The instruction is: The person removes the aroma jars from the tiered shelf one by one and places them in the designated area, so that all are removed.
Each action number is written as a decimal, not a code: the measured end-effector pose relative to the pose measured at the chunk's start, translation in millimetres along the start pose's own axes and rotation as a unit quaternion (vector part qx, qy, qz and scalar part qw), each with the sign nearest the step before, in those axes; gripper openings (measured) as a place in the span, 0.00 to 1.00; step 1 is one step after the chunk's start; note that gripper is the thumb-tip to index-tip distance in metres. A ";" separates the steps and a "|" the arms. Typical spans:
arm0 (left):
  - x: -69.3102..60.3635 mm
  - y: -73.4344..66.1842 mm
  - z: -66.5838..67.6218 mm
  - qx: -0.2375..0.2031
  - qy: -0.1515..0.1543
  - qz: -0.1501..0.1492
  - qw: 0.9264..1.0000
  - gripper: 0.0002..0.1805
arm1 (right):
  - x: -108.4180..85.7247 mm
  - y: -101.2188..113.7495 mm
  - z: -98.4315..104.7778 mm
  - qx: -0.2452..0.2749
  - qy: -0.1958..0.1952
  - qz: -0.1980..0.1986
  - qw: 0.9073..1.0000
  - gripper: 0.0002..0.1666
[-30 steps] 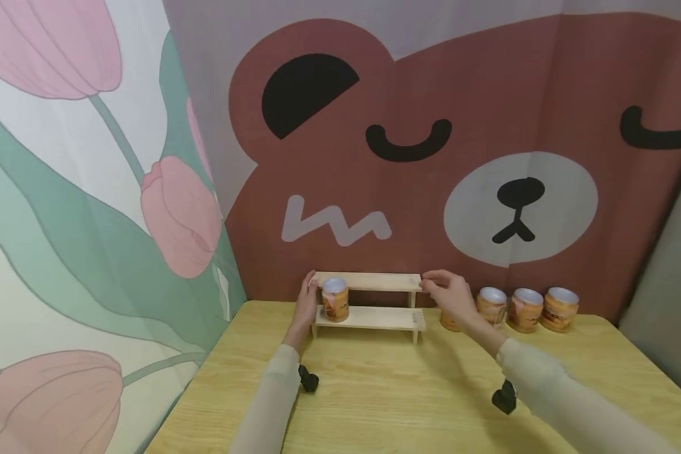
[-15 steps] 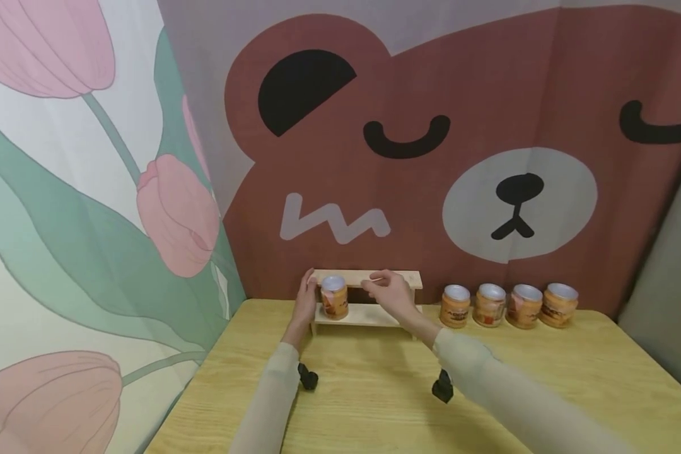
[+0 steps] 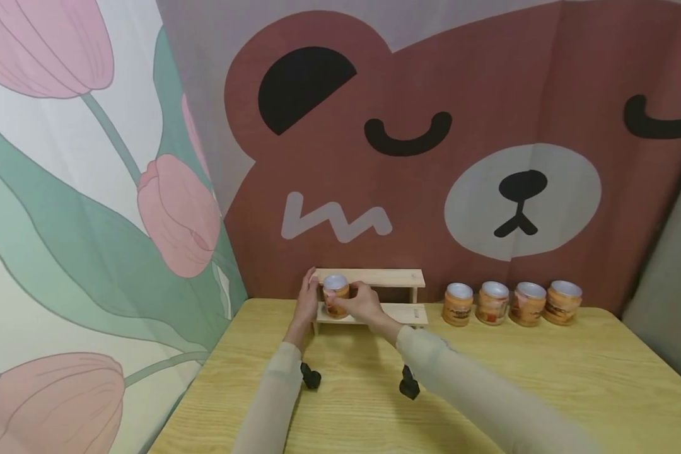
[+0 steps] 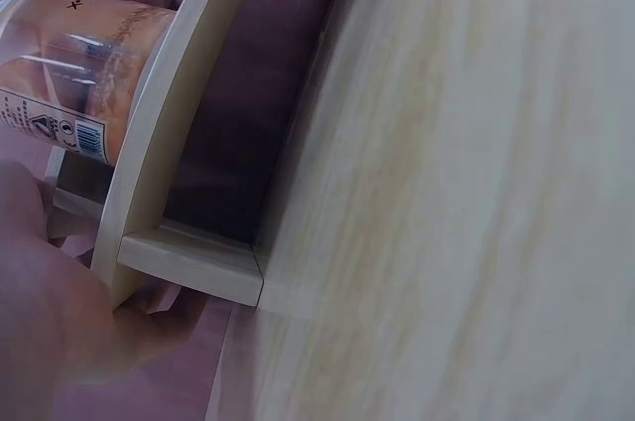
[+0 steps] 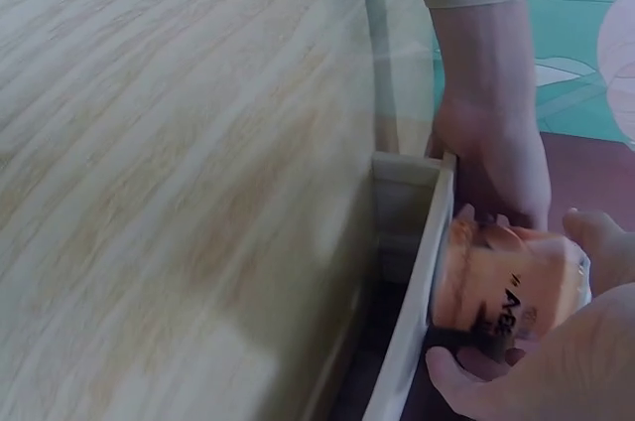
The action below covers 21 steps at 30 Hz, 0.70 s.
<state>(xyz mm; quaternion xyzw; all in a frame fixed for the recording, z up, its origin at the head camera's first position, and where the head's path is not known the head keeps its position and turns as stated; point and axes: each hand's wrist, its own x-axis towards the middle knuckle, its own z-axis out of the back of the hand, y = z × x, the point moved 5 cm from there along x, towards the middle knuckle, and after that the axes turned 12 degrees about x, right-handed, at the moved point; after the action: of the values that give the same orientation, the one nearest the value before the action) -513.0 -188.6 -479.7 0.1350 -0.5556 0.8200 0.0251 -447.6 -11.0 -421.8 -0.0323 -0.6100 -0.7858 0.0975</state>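
A small orange can [image 3: 335,283] with a pale lid stands upright at the left end of the lower step of a two-tier wooden shelf [image 3: 400,313]. My right hand [image 3: 366,304] is at this can, with the thumb across its front and the fingers round the far side. In the right wrist view the can [image 5: 506,292] sits between thumb and fingers, its base at the step. My left hand [image 3: 304,306] grips the left end of the shelf. The left wrist view has the can's barcode label [image 4: 60,128] facing the camera.
Several similar orange cans [image 3: 495,304] stand in a row on the wooden table [image 3: 340,403], right of the shelf. Behind the shelf hangs a curtain [image 3: 414,221] with a bear's face. A tulip-patterned curtain [image 3: 113,252] borders the left side.
My right hand has moved left from the shelf's right end, past its middle, to the can and now holds it. The left hand has stayed at the shelf's left end.
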 end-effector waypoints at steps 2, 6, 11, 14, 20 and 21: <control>0.1 0.1 -0.3 -0.002 0.003 0.001 1.000 0.28 | 1.3 -0.7 -4.3 0.008 -0.003 0.009 1.000 0.43; 0.6 1.6 -1.3 -0.008 0.007 0.010 1.000 0.28 | 3.0 -1.7 -10.7 0.018 -0.017 0.024 0.999 0.40; 1.4 3.8 -3.2 -0.017 0.010 0.014 1.000 0.28 | 5.0 -5.9 -15.4 0.008 -0.040 0.031 0.999 0.39; 1.2 3.8 -4.1 -0.019 0.013 0.012 1.000 0.29 | 5.3 -7.1 -15.5 -0.001 -0.057 0.035 0.998 0.39; 1.0 2.9 -4.0 -0.018 0.007 0.007 1.000 0.29 | 6.4 -10.4 -16.6 -0.011 -0.071 0.039 0.997 0.37; 1.1 3.2 -3.5 -0.016 0.007 0.006 1.000 0.29 | 6.8 -11.0 -16.9 -0.010 -0.071 0.041 0.997 0.36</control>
<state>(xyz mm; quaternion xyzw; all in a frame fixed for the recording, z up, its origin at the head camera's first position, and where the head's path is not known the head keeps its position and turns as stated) -515.3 -186.7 -483.5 0.1249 -0.5695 0.8121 0.0261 -455.2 -25.5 -435.5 -0.1142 -0.6053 -0.7831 0.0857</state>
